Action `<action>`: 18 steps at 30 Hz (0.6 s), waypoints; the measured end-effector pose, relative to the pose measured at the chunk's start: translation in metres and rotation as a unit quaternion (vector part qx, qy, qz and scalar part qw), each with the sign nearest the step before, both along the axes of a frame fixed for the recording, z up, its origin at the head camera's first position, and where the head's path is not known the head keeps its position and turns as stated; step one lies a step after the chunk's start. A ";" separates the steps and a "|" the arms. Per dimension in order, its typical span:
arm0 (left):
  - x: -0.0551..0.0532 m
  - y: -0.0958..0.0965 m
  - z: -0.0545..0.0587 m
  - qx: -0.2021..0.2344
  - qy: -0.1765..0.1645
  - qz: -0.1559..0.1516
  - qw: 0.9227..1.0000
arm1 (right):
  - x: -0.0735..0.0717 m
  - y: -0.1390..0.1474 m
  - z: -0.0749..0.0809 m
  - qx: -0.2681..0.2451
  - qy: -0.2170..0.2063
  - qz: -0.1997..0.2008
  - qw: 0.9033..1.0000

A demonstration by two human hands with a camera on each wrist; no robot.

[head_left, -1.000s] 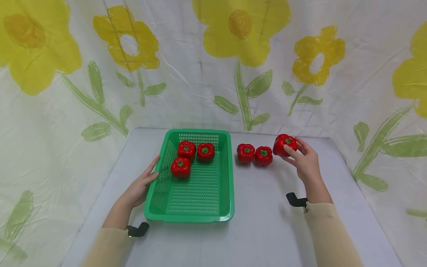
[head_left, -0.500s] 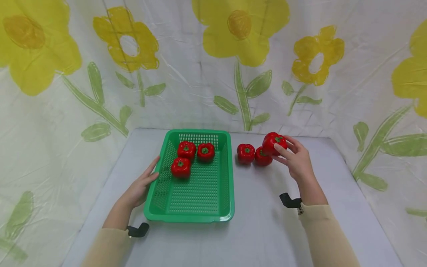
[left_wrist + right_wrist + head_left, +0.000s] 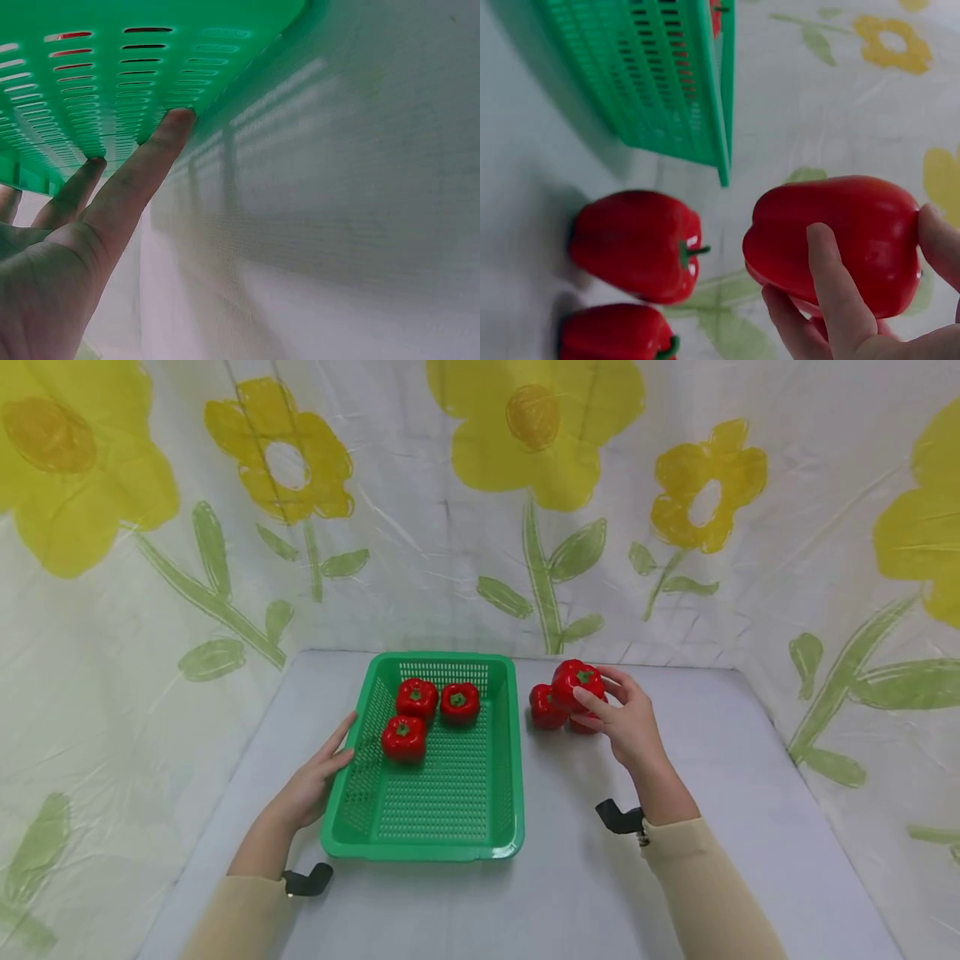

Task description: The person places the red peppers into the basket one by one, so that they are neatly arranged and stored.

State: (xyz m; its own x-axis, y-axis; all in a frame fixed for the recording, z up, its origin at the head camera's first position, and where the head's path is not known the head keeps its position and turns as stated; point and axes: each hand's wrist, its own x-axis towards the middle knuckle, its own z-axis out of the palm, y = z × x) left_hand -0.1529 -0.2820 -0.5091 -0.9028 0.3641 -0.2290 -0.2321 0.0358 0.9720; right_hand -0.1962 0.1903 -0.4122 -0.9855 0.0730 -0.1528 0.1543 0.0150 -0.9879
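Observation:
My right hand point(image 3: 628, 720) grips a red bell pepper point(image 3: 570, 677) with a green stem, raised above the table just right of the basket. In the right wrist view thumb and fingers curl around this pepper point(image 3: 874, 225). Below it, two more bell peppers stand on the table: one point(image 3: 544, 710) partly covered, the other point(image 3: 585, 725) mostly hidden behind the hand. Three red bell peppers, at the back left point(image 3: 415, 700), back middle point(image 3: 459, 703) and left point(image 3: 404, 740), sit in a green plastic basket point(image 3: 435, 802). With extended fingers, my left hand point(image 3: 309, 783) touches its left outer wall.
The white table point(image 3: 555, 893) stretches in front of the basket and off to the right. A white cloth point(image 3: 420, 568) painted with yellow flowers hangs behind and along both sides. Each wrist wears a black camera mount point(image 3: 621, 817).
My right hand has carried the held bell pepper leftward, from right of the two table peppers to over them. The left hand and the basket keep their places.

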 end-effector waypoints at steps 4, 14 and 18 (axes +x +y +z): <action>0.000 0.000 0.000 -0.002 0.001 -0.001 1.000 | 0.000 -0.014 -0.001 -0.001 0.006 0.010 1.000; 0.000 -0.001 -0.001 0.004 0.010 -0.005 1.000 | -0.003 -0.051 -0.002 -0.027 0.017 0.056 0.998; 0.001 -0.001 -0.001 0.003 0.009 -0.005 1.000 | -0.003 -0.064 -0.003 -0.029 0.013 0.069 0.997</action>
State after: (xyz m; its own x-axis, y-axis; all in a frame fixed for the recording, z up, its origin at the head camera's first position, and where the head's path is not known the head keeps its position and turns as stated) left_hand -0.1524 -0.2830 -0.5103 -0.9032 0.3746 -0.2097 -0.2136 0.0318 0.9764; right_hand -0.1988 0.1261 -0.4156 -0.9892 -0.0720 -0.1274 0.1293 -0.0221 -0.9914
